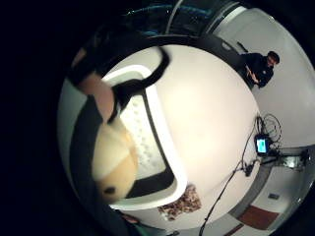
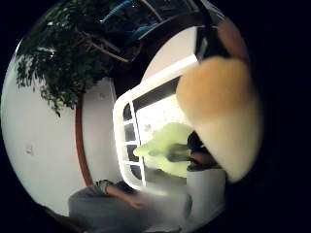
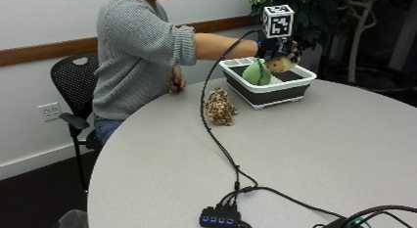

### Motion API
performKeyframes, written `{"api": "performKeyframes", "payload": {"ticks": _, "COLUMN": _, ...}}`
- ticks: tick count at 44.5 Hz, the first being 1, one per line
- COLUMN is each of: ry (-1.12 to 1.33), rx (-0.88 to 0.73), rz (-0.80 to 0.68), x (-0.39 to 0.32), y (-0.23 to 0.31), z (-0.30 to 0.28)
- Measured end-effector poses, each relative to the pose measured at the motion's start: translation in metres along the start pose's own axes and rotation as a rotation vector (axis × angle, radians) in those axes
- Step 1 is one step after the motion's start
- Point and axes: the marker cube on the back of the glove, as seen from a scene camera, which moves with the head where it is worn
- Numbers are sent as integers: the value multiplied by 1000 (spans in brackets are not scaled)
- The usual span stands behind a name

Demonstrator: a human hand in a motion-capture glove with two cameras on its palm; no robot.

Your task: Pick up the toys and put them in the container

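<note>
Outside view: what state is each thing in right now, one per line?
Right hand: over the container, holding a tan plush toy.
Tan plush toy: held in the air above the container.
Green toy: inside the container.
Spotted plush toy: on the table beside the container.
Container: on the table, open on top.

Looks like an office or meeting room to me: big round grey table, black mesh chair, plain white wall with a wood rail and outlet, potted tree in the corner, USB hub with cables.
</note>
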Motion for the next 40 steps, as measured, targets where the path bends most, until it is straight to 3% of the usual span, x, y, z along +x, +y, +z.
{"api": "performKeyframes", "payload": {"ticks": 7, "ry": -27, "rx": -72, "rz": 1, "x": 14, "y": 9, "z": 7}}
{"api": "performKeyframes", "payload": {"ticks": 14, "ry": -29, "rx": -35, "rz": 9, "x": 36, "y": 39, "z": -5}}
{"api": "performKeyframes", "payload": {"ticks": 27, "ry": -69, "rx": -59, "rz": 46, "x": 100, "y": 159, "z": -25}}
{"api": "performKeyframes", "payload": {"ticks": 34, "ry": -62, "rx": -126, "rz": 88, "x": 119, "y": 228, "z": -5}}
{"api": "performKeyframes", "payload": {"ticks": 40, "ry": -23, "rx": -158, "rz": 109, "x": 123, "y": 256, "z": 15}}
